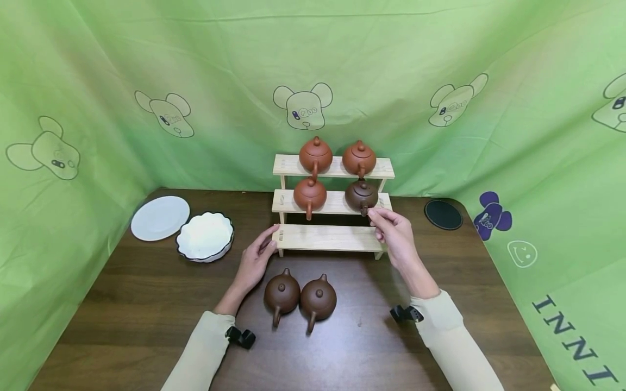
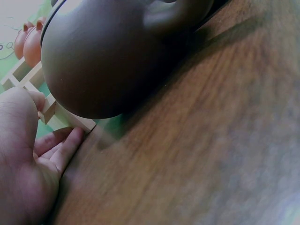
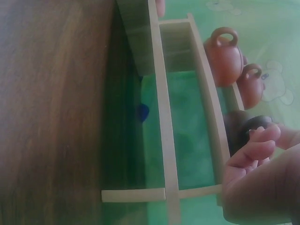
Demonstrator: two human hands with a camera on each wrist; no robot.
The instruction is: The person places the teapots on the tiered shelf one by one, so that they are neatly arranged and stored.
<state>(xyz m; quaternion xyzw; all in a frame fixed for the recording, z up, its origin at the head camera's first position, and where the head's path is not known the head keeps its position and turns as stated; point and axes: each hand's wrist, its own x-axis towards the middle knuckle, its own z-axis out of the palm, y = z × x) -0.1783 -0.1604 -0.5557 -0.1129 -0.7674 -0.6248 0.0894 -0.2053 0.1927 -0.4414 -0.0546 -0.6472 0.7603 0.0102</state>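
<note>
Green curtain (image 1: 220,60) behind wooden rack (image 1: 332,238), brown table (image 1: 381,353) beneath. Left hand (image 1: 252,263), thumb and fingers apart, touches rack's left end; right hand (image 1: 398,236) pinches dark teapot (image 1: 361,195) by handle, rack's middle tier, right side. Two brown teapots (image 1: 281,293) before rack.

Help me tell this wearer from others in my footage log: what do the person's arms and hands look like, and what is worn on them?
Both arms wear pale, off-white long sleeves. A small black device sits at the left cuff, another at the right. The left hand and right hand are ungloved. No cables show.
</note>
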